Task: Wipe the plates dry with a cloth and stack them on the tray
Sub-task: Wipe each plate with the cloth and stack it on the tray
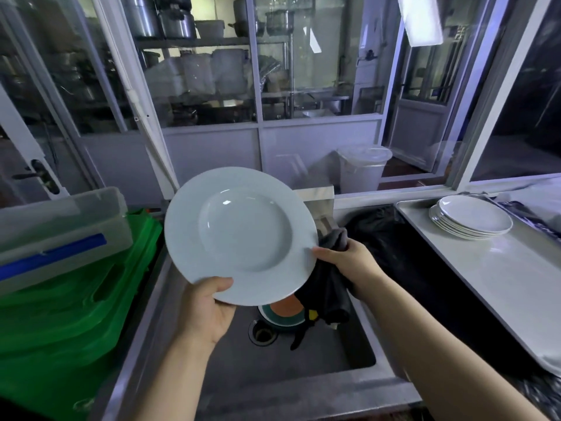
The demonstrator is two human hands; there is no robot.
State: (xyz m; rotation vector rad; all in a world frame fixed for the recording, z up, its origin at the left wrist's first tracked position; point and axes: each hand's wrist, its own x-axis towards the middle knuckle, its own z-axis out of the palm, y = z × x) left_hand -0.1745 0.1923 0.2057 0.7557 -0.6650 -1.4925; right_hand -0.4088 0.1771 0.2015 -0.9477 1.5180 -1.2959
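- Head view: plate (239, 235), white, held tilted above the sink (303, 360)
- Left hand (209, 308): fingers closed on the plate's lower rim, thumb on top
- Right hand (349, 265): fingers gripping a dark cloth (328, 293) against the plate's right rim
- Tray (501, 278), right of the sink: stack (473, 217) of plates at its far edge

A steel sink (358, 357) holds a round drain (262, 332) and, just beside it, an orange dish with a teal rim (283, 314). Left of the sink sit green plastic crates (69, 302), with a clear lidded container (60, 235) resting on them. A white lidded bucket (362, 168) stands behind the glass partition.
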